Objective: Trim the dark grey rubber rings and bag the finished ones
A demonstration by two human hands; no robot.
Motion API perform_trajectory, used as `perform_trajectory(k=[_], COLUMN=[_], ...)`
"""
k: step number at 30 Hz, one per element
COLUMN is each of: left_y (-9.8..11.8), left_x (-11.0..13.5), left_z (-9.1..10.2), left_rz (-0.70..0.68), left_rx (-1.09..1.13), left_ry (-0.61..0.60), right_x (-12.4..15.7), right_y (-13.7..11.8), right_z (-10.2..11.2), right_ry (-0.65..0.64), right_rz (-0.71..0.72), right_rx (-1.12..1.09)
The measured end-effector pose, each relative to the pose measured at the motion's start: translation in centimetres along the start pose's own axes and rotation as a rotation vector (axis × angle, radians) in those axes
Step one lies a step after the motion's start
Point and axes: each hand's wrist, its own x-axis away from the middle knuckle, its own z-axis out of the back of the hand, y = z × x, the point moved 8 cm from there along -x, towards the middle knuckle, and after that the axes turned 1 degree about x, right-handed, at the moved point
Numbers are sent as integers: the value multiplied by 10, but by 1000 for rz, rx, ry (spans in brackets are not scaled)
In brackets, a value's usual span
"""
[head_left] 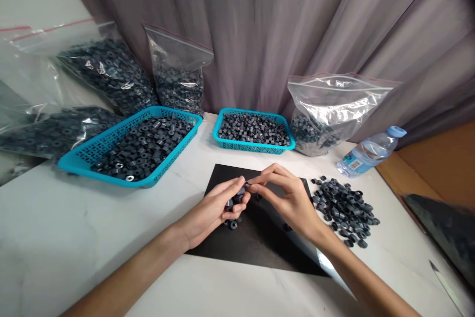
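My left hand (218, 203) is curled around several small dark grey ring-shaped parts (230, 204) above a black mat (245, 245). Its thumb and forefinger meet the fingertips of my right hand (285, 196). Between the right thumb and forefinger is one small dark part (248, 185), pinched and partly hidden by the fingers. A few loose rings (232, 225) lie on the mat under my left hand. Close to my right wrist, a heap of dark rings and sleeve-like pieces (345, 210) lies on the white table.
A large blue basket (156, 176) of rings stands left, a smaller one (256, 147) at the back. Filled zip bags (178, 74) lean behind them, another bag (319, 124) at back right. A water bottle (371, 151) tilts beside it. A cardboard box (438, 158) borders the right.
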Motion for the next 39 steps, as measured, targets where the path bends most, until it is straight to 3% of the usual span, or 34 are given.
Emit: perform_trajectory(k=[8,16,22,39], left_y=[2,2,4,-3], left_x=[-1,-2,-2,-2], left_z=[7,8,13,4], left_rz=[-9,-27,-57,-14], left_rx=[-2,-204,-228,-11], left_ry=[61,68,93,14], right_x=[-1,0,-2,0], right_y=[10,6,8,19], right_z=[0,-2,5,-6], right_ry=[-52,-99,-71,-114], right_rz=[4,71,22,-69], right_rx=[-15,57,41,-151])
